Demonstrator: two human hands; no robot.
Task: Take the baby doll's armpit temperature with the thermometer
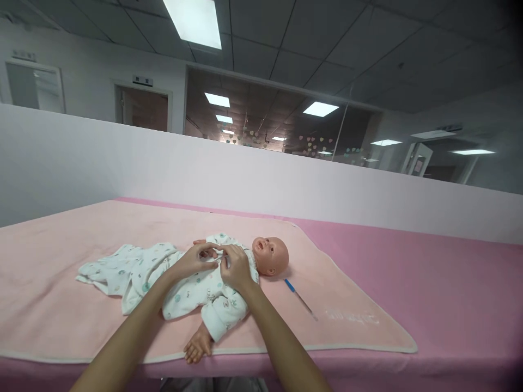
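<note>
The left hand and right hand each pinched the suit narrowly at the chest of the doll, fingertips almost meeting, its head just beyond the right fingers; keeping the cloth taut between both pinches would likely have served best.

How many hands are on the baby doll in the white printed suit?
2: the person's left hand and right hand, both pinching the white printed suit at the plastic baby doll's chest. No others visible.

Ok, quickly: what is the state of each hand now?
Left hand: closed, pinching the white garment on the doll at the chest.
Right hand: closed on the same garment.
</note>
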